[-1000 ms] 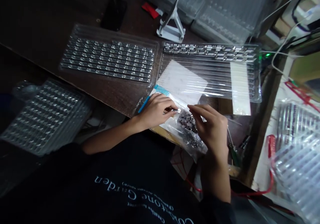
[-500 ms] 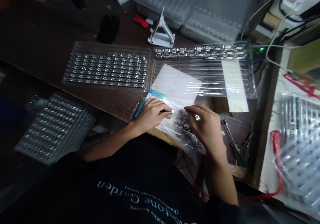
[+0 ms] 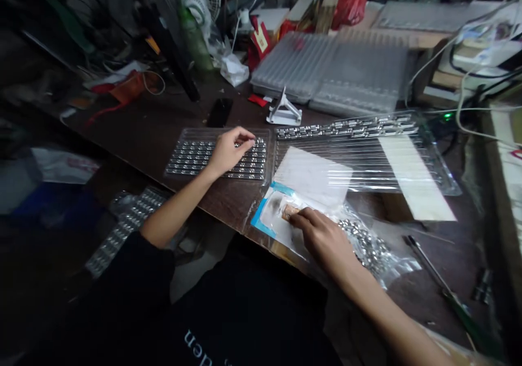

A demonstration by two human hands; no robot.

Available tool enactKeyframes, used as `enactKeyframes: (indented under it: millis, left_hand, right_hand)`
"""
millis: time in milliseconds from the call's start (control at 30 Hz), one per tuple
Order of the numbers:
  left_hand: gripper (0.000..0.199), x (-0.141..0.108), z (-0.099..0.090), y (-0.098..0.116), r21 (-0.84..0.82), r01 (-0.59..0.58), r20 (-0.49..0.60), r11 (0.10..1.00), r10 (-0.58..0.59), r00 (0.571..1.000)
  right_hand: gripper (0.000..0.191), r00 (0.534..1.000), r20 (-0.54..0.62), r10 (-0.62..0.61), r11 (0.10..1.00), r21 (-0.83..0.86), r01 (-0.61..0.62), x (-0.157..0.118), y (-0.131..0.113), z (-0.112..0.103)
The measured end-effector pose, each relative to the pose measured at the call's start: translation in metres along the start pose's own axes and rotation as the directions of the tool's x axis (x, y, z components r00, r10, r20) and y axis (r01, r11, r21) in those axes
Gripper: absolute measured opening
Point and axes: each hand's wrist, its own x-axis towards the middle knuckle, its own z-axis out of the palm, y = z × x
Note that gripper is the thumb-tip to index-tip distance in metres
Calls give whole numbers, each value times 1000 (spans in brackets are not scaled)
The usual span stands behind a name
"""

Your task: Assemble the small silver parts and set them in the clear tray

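My left hand [image 3: 229, 151] is over the clear tray of small metal parts [image 3: 196, 159] on the left. Its thumb and fingers are pinched at the tray's upper right; whatever lies between them is too small to make out. My right hand [image 3: 324, 238] is low over a white sheet with blue tape [image 3: 263, 224]. Its bent fingers are closed at the edge of a small tan block [image 3: 289, 212], and their tips are partly hidden. Beside that hand, a plastic bag of loose shiny metal parts [image 3: 367, 243] lies spread out.
A second clear tray [image 3: 318, 173] has metal parts along its back rows, with white card [image 3: 416, 178] across it. Behind stand a phone stand [image 3: 284, 113], stacked trays [image 3: 326, 67] and a phone [image 3: 220, 112]. A green-handled screwdriver [image 3: 436, 276] lies at right.
My left hand has moved from the white sheet up and left to the filled tray. My right hand has come from above the bag to the tan block. The camera view has tilted up.
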Motion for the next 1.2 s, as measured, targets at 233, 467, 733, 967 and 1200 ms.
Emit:
enactKeyframes:
  millis: [233, 467, 733, 967, 1200]
  left_hand:
    - [5, 53, 25, -27, 120, -47, 172, 992, 26, 985]
    - [13, 54, 12, -42, 361, -83, 263, 929, -17, 965]
    - [12, 67, 1, -30, 597, -252, 415, 761, -25, 909]
    - [18, 81, 13, 4, 558, -323, 468, 765, 31, 883]
    - [19, 96, 131, 91, 249, -493, 423, 833, 365, 830]
  right_hand:
    - [36, 996, -87, 19, 991, 135, -8, -5, 7, -7]
    - [27, 987, -150, 58, 978, 208, -26, -26, 39, -32]
    - [15, 962, 190, 196, 968, 118, -221, -45, 37, -45]
    - [11, 948, 248, 199, 979, -15, -202, -38, 22, -50]
    - [16, 952, 244, 188, 980, 22, -199, -35, 23, -42]
